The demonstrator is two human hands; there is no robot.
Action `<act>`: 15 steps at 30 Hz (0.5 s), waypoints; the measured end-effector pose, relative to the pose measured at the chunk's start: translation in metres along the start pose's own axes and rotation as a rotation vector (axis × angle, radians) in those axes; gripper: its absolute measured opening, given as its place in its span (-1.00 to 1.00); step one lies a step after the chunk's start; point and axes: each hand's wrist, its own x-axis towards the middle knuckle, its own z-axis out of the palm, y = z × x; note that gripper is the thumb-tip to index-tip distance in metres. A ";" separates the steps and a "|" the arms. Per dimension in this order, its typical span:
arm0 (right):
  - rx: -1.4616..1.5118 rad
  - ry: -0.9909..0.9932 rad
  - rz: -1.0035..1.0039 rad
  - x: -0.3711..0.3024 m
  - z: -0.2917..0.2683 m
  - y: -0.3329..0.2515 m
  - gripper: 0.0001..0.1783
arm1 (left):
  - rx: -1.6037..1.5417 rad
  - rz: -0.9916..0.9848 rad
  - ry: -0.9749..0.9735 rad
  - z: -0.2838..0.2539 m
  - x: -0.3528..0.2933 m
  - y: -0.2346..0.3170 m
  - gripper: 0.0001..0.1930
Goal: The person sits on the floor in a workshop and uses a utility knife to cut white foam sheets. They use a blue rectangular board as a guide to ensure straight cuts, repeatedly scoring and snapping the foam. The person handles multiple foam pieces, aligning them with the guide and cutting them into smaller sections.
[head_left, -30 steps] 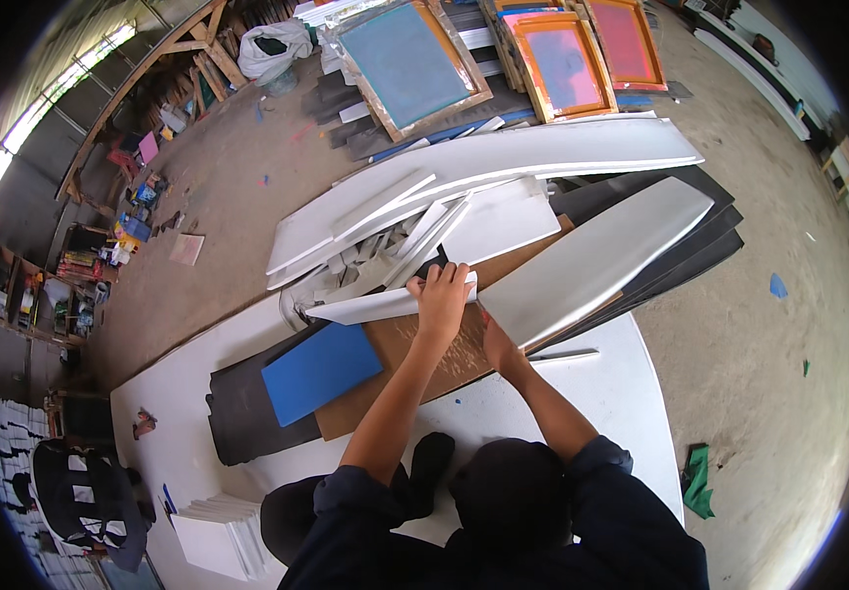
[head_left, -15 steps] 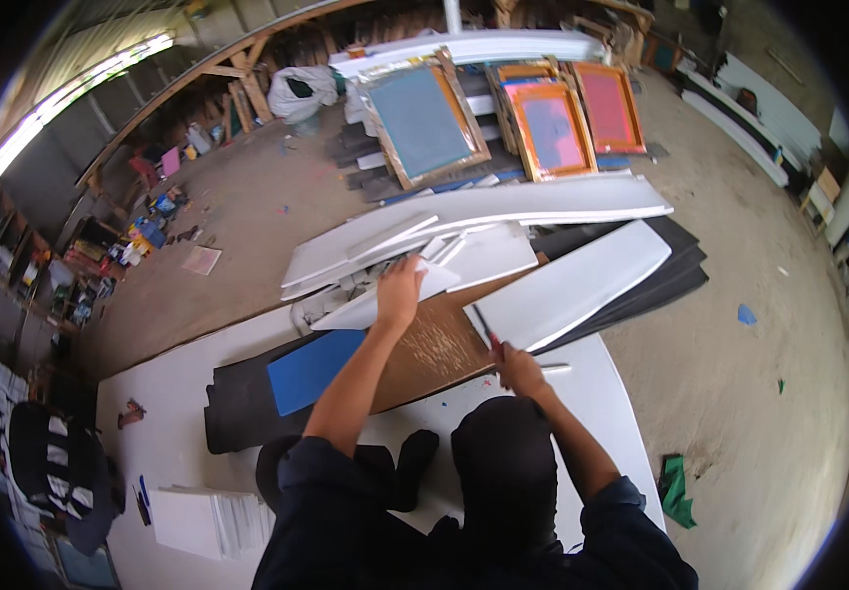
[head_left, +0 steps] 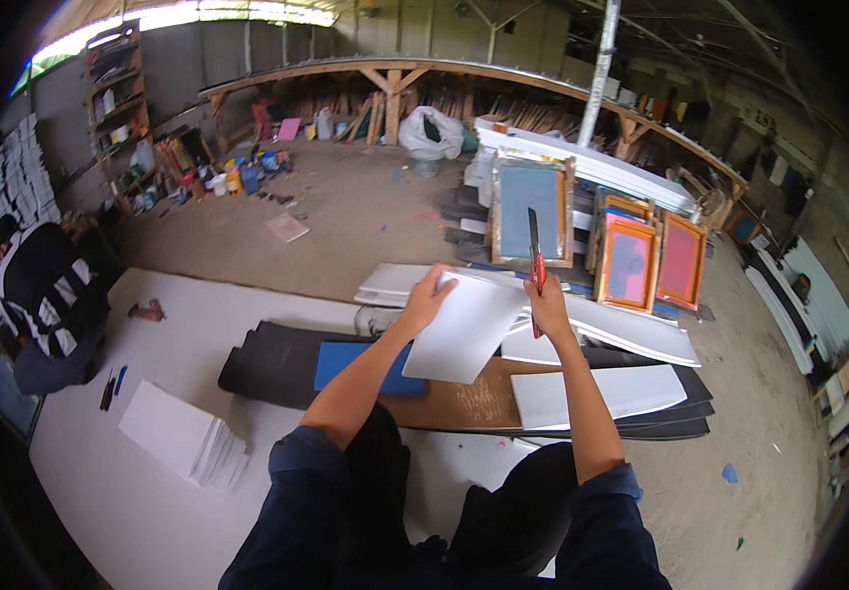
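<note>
In my left hand (head_left: 426, 301) is the upper left corner of a white sheet (head_left: 466, 329), held up and tilted above the work surface. My right hand (head_left: 549, 307) is closed round a red utility knife (head_left: 538, 267), its dark blade pointing up. The right fingers are at the sheet's right edge; whether they also pinch it I cannot tell. Below lies a brown board (head_left: 473, 400) with a scored patch, between a blue sheet (head_left: 355, 369) and a longer white sheet (head_left: 601, 395). Dark grey sheets (head_left: 269, 366) lie underneath these.
A stack of cut white pieces (head_left: 171, 431) stands at the left, near a blue-handled tool (head_left: 120, 379) and a reddish tool (head_left: 147, 311). Another person (head_left: 49, 295) bends at the far left. Framed screens (head_left: 532, 211) lean beyond more long white sheets (head_left: 631, 332).
The white sheet under my left hand has been lifted off the pile. My right hand has raised the knife from the longer white sheet, blade now upward. The view has tilted up.
</note>
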 end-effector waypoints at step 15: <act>0.395 -0.394 0.288 -0.051 0.102 0.012 -0.65 | 0.137 -0.246 -0.063 -0.020 -0.026 -0.078 -0.61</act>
